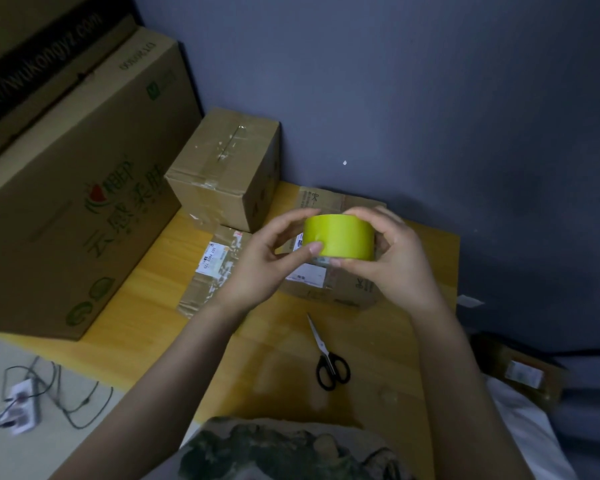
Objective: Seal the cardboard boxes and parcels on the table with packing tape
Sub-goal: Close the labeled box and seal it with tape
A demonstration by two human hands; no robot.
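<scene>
Holding the tape roll (340, 237) up in both hands, above the flat parcel (343, 292) at the back of the table (388, 344). Right hand (399, 261) curls round the roll's right side, fingers over the top rim, thumb underneath: that's the carrying grip. Left hand (264, 265) pinches the left side, thumb pad flat on the outer band, probably feeling for the loose end; no end or tab visible from here. Handling guess: the roll is a light, rigid ring with a smooth, slightly slick outer wrap, so grip it across the rims or through the core, don't squeeze the band. Peeled tape will be thin, limp and quick to stick to itself, so keep it taut. Scissors (329, 358) lie on the table nearer the person, blades together, untouched. Second flat parcel (208, 271) lies left of the first; small box (222, 168) stands behind it, touching or overlapping, can't tell which. The card looks stiff at the edges, and I'd expect the flaps to give, so press tape along seams with flat fingers. No yellow tape is visible on any parcel yet.
</scene>
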